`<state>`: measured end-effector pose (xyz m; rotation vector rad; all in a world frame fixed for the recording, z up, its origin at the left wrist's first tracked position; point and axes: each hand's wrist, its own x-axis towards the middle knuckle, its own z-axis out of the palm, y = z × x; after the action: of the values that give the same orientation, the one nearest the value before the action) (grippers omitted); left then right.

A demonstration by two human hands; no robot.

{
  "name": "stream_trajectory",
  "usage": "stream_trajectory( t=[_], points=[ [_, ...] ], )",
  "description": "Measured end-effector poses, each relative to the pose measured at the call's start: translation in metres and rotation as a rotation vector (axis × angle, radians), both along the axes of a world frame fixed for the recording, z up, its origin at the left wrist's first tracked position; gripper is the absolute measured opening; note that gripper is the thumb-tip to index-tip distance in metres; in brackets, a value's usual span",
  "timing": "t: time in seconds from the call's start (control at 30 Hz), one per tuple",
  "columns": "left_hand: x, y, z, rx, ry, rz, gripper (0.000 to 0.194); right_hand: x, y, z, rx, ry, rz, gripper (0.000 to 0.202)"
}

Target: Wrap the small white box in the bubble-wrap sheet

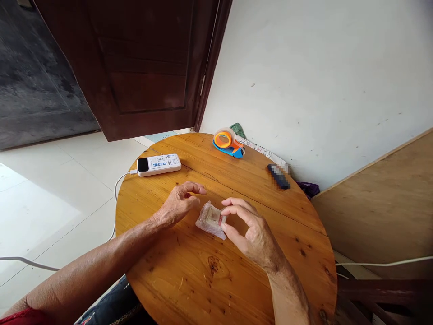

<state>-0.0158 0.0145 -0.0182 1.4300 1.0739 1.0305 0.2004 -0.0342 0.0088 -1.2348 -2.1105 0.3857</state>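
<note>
A small packet in clear bubble wrap [210,218], with pale and red printing showing through, lies on the round wooden table [169,275]. My left hand [181,203] hovers just left of the packet, thumb and fingers curved and apart, with nothing between them. On the packet's right side is my right hand [248,228], its fingers spread in a curve and their tips at or just above the wrap's edge. Whether those fingertips touch it I cannot tell.
A white power bank [159,165] with a cable is at the table's back left. An orange and blue tape dispenser [228,142] stands at the back edge, and a dark, partly pixelated object [278,176] lies back right. Beyond are a wall and door.
</note>
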Motion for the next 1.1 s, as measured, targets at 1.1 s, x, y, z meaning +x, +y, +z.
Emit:
stream_trajectory(
  t=[1.1],
  points=[
    [0.011,-0.019,-0.007,0.121,0.276,-0.355,0.082,-0.004,0.005,-0.013,0.015,0.291,-0.114,0.009]
  ],
)
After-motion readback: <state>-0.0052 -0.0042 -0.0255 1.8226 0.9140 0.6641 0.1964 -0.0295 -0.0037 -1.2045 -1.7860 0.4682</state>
